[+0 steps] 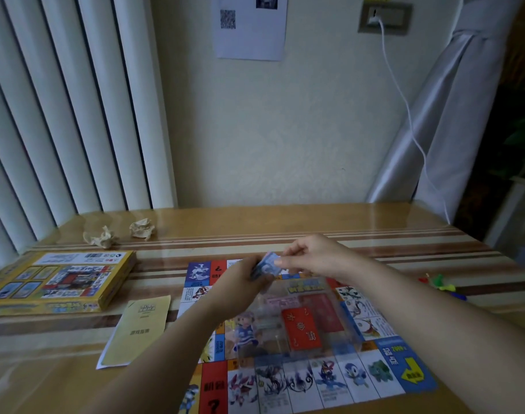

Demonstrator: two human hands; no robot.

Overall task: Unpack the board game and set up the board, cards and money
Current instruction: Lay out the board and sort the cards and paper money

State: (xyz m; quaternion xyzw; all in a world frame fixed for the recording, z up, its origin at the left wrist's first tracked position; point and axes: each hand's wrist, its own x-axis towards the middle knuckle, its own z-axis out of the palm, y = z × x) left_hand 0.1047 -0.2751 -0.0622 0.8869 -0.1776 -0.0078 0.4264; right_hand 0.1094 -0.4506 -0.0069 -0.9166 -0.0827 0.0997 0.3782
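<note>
Both hands meet on a small blue stack over the far edge of the board.

At nine o'clock from the board (pixel 329 380) sits the yellow box (pixel 58 282), with a folded leaflet (pixel 138 330) at eight o'clock. The left hand (pixel 240 288) cups the blue stack (pixel 268 264) from below while the right hand (pixel 312 255) pinches its top edge, up at the board's twelve o'clock. It could be notes or cards; it's too blurred to tell. In the middle of the board a clear tray (pixel 249 351) holds red cards (pixel 303 330). Small coloured pieces (pixel 440 283) lie at three o'clock. I'd reckon the stack is light, thin and slippery, likely to fan or slide apart, so squeeze it across the long edges and peel from a corner.
</note>
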